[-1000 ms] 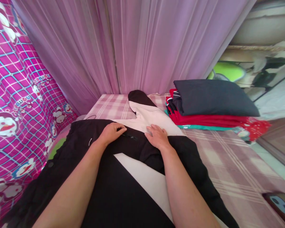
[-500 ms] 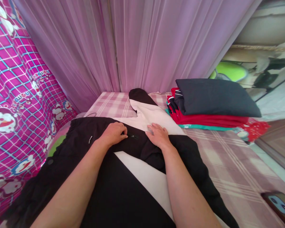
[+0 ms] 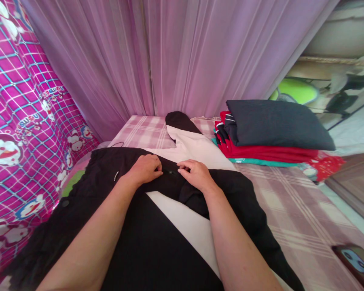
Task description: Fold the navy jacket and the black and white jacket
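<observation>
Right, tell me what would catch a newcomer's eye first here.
The bright magenta cartoon-print cloth runs down the left side. In the middle, the bare left hand and right hand touch a black-and-white fabric garment. To the right sits a folded stack of dark grey, red and teal cloth.

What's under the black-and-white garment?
Plaid sheet, visible along the right edge and far end of the garment. Anything else beneath is covered; can't tell.
</observation>
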{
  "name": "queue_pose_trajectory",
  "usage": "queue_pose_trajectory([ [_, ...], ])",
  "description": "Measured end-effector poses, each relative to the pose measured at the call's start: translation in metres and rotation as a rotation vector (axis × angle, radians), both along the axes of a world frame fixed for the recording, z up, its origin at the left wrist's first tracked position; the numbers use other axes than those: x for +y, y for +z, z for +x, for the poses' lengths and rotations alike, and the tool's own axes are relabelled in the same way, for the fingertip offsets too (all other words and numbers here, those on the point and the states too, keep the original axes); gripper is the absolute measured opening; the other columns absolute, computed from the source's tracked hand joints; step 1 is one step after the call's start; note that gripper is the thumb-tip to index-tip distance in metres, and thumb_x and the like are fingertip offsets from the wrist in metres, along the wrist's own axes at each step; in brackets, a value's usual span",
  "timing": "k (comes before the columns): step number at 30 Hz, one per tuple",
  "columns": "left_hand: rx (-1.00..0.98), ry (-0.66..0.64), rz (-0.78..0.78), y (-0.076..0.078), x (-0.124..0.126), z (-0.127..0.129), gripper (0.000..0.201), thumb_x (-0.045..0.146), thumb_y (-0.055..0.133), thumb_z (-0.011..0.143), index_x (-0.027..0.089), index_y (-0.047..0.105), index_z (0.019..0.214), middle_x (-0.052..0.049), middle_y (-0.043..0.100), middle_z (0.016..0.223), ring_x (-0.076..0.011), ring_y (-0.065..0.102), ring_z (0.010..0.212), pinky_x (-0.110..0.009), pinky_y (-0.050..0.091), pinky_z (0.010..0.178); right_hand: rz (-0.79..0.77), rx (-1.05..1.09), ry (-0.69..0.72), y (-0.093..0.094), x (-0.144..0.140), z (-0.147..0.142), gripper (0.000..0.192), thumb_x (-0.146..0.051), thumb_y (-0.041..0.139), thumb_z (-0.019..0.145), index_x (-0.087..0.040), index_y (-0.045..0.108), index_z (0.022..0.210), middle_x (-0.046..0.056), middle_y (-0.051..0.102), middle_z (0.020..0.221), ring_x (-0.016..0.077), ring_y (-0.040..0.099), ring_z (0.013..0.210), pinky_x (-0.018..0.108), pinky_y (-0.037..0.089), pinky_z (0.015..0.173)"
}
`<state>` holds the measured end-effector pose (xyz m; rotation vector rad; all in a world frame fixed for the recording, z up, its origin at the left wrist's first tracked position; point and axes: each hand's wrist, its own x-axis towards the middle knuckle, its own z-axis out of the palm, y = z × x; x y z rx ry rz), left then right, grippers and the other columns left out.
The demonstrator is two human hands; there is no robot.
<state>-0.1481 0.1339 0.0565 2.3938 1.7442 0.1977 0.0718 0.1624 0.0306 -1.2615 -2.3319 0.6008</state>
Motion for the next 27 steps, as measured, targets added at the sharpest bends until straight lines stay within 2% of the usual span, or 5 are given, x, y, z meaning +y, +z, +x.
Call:
queue_pose_trajectory([
  [5,-0.289,-0.057,0.022,-0.004,0.005,0.006,0.009,0.028,0.064,0.080,0.022,0.069,0.076,-0.002,0.070,0.087,-0.0176,0.062,0.087,-0.030,0.047,0.082,0.009,-0.009,0.046,0.006,-0.006,-0.008,0.033,-0.025,0.067,0.083,-0.030,0.072,0.115,-0.001,0.072,0.098,0.0139,0.064,0.087,0.025,0.046,0.080],
  [12,-0.455,-0.051,-0.017,-0.002,0.003,0.014,0.009,0.029,0.067,0.077,0.021,0.068,0.073,0.000,0.068,0.085,-0.0154,0.062,0.085,-0.029,0.048,0.083,0.008,0.031,0.043,0.007,-0.012,-0.018,0.012,-0.032,0.066,0.084,-0.028,0.076,0.090,-0.003,0.069,0.083,0.0120,0.061,0.074,0.023,0.042,0.069],
  [18,-0.471,-0.033,-0.048,-0.001,0.002,0.010,0.014,0.034,0.065,0.078,0.021,0.067,0.076,0.000,0.068,0.085,-0.0149,0.061,0.082,-0.028,0.047,0.079,0.005,0.071,0.038,0.003,-0.012,-0.020,0.014,-0.031,0.063,0.086,-0.025,0.075,0.084,-0.002,0.071,0.085,0.0120,0.061,0.073,0.023,0.041,0.069],
  [21,-0.410,0.010,-0.051,-0.003,0.004,0.001,0.015,0.034,0.066,0.076,0.021,0.068,0.083,0.000,0.069,0.085,-0.0150,0.060,0.078,-0.028,0.046,0.074,-0.005,0.073,0.006,0.001,-0.010,-0.018,0.013,-0.027,0.062,0.085,-0.025,0.075,0.084,-0.002,0.072,0.085,0.0124,0.061,0.073,0.023,0.042,0.069],
  [27,-0.228,0.028,-0.044,-0.019,0.013,-0.012,0.013,0.030,0.058,0.079,0.021,0.068,0.079,-0.001,0.069,0.082,-0.0162,0.060,0.077,-0.027,0.042,0.069,-0.089,0.065,0.025,-0.004,-0.002,-0.007,0.015,-0.018,0.061,0.080,-0.025,0.074,0.081,-0.003,0.073,0.079,0.0127,0.061,0.070,0.023,0.041,0.066],
])
